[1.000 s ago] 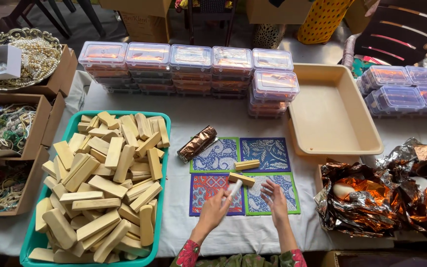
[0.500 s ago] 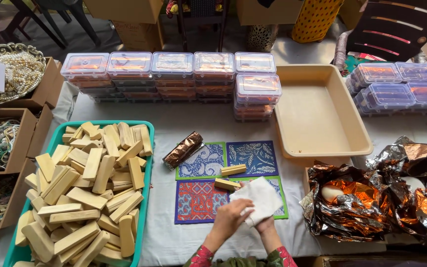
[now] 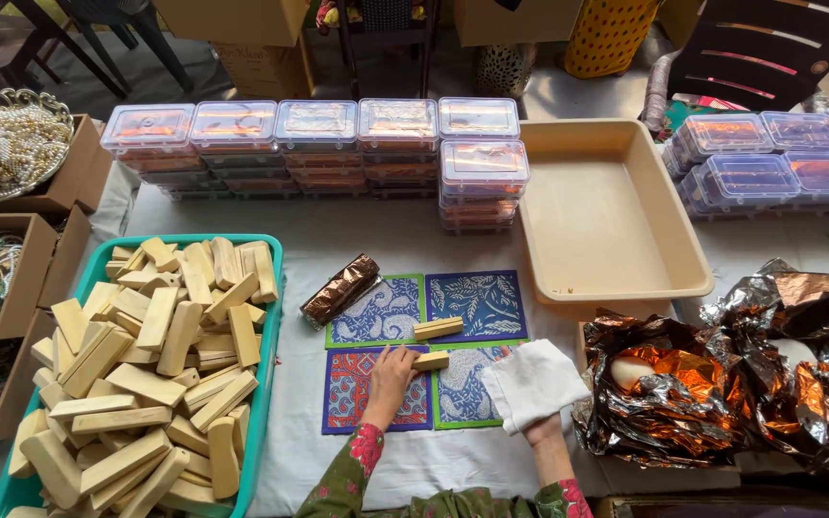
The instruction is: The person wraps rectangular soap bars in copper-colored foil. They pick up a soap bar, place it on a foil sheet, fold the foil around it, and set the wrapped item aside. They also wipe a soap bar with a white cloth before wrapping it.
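My left hand (image 3: 390,372) rests on a pale wooden stick (image 3: 431,361) that lies across the patterned cards (image 3: 376,393) on the white table. A second stick (image 3: 438,328) lies just above it on the blue card (image 3: 477,303). My right hand (image 3: 537,418) grips a white cloth (image 3: 532,382) at the lower right card. A stick wrapped in copper foil (image 3: 340,290) lies diagonally at the upper left card.
A teal tray (image 3: 271,288) full of several pale sticks stands at the left. An empty beige tub (image 3: 616,278) sits at the right, crumpled copper foil (image 3: 722,384) below it. Stacked clear boxes (image 3: 319,144) line the back. Cardboard boxes of beads (image 3: 11,278) at far left.
My left hand moved off the cloth and onto the near stick. My right hand alone now holds the white cloth, further right. The view shifted slightly.
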